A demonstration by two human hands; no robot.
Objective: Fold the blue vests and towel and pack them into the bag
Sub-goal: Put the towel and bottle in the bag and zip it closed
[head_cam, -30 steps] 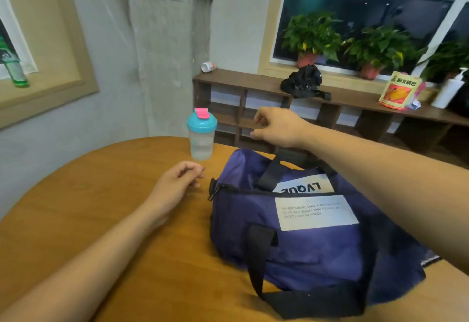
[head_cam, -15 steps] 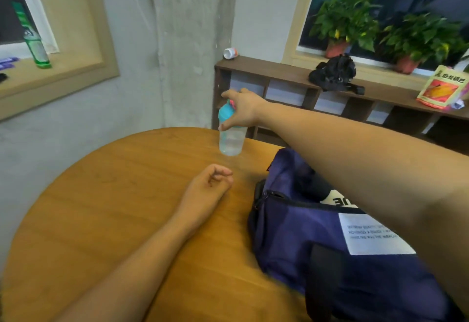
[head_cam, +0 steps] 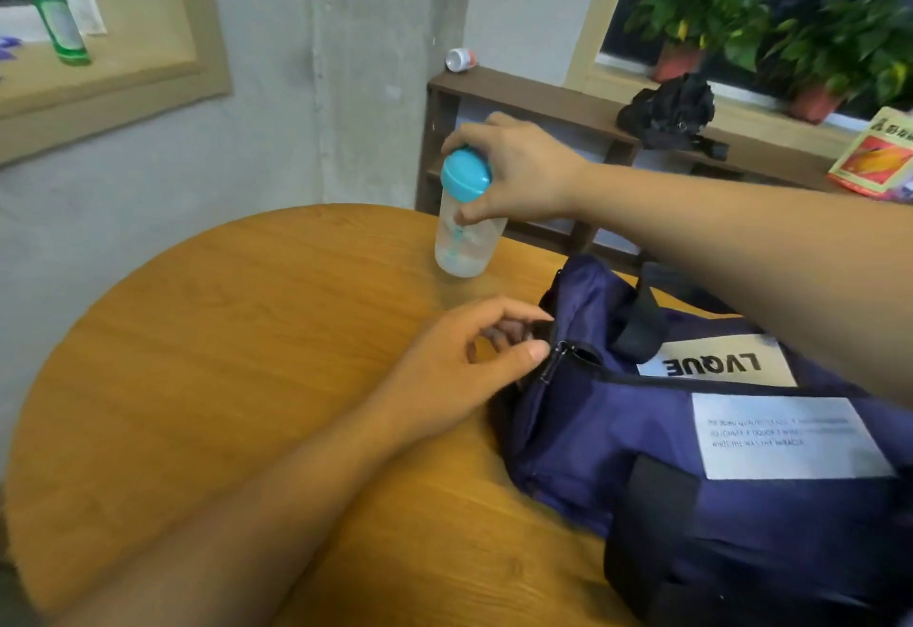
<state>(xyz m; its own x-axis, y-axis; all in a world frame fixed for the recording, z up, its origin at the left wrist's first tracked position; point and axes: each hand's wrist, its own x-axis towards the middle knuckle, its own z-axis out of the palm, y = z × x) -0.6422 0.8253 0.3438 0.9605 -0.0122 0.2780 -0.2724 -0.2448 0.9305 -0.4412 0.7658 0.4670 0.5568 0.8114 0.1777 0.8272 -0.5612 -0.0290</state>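
Beside the left hand (head_cam: 459, 369) lies the bag (head_cam: 741, 503).

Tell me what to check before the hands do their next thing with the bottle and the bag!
1. Right hand holding the bottle: ok, its fingers curl round the top.
2. Teal lid on the bottle: ok.
3. Bottle's base lifted off the table: cannot tell.
4. Left hand steadying the bag: ok, it pinches the bag's end by the zipper.
5. Bag open for packing: not ok, the zipper looks closed along the top.
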